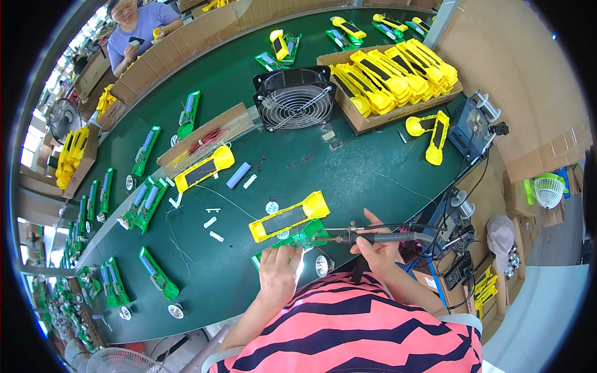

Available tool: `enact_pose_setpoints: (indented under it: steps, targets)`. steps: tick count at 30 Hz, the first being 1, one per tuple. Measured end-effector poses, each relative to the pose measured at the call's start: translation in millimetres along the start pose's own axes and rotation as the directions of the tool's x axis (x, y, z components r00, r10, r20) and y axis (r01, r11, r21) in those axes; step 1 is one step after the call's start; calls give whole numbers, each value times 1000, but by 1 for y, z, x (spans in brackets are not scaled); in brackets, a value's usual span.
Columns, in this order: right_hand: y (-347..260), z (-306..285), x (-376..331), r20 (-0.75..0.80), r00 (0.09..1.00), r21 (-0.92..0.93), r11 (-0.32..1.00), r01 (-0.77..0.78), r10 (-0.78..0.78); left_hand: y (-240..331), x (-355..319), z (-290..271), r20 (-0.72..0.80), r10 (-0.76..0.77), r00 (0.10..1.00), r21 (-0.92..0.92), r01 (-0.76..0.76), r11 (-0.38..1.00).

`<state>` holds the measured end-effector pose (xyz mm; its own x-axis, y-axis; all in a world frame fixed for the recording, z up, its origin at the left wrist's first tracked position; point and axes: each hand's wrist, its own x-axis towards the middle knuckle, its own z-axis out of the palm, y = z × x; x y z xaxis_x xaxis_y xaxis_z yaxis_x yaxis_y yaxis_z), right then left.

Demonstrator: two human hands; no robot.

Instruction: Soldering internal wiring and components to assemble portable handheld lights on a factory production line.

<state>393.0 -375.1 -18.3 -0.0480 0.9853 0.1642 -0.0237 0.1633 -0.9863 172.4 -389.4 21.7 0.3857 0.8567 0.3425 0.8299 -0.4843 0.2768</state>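
Observation:
My right hand (pixel 380 252) is closed around a soldering iron (pixel 387 237), whose tip points left over a green plastic housing (pixel 317 229) in front of me. The near left part of that housing is under my left hand (pixel 278 270), its fingers curled and pressed together at the edge. Just beyond the housing lies a yellow frame with a dark panel (pixel 289 217), partly overlapping it. A round silver reflector (pixel 323 266) rests beside the housing, near my body. Where the iron tip meets the housing, the details are too small to make out.
A black fan (pixel 295 99) stands at the far middle. Right of it, a cardboard box (pixel 398 114) holds stacked yellow frames. A blue soldering station (pixel 467 132) is at the right. Green housings (pixel 147 149) line the left; loose blue cells (pixel 239 176) lie mid-table. Another person (pixel 140 34) works beyond.

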Motion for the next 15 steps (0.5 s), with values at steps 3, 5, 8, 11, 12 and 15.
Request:
enact_pose_setpoints:
  steps: [3, 5, 8, 11, 12, 15]
  targets:
    - [-6, -5, 3, -42, 997, 5, 998, 61, -61, 0, 1, 2, 1, 3, 1000, -6, -3, 1000]
    - [-9, -10, 8, -88, 990, -3, 994, 113, -113, -2, 0, 4, -9, 8, 1000, -15, -8, 1000]
    - [-10, -24, 19, -148, 905, -247, 901, 356, -398, -1, -1, 6, -2, -23, 1000, 7, 23, 1000]
    - [-1, -51, 27, -275, 873, -398, 875, 277, -402, -2, -3, 3, -36, -24, 999, -12, 23, 1000]
    - [-6, -52, 39, -415, 815, -294, 907, 300, -404, 1, 1, -1, -79, -99, 992, -131, 88, 988]
    - [-12, -94, 71, -442, 729, -676, 728, 113, -523, -20, 5, -8, -220, -331, 918, -253, 274, 928]
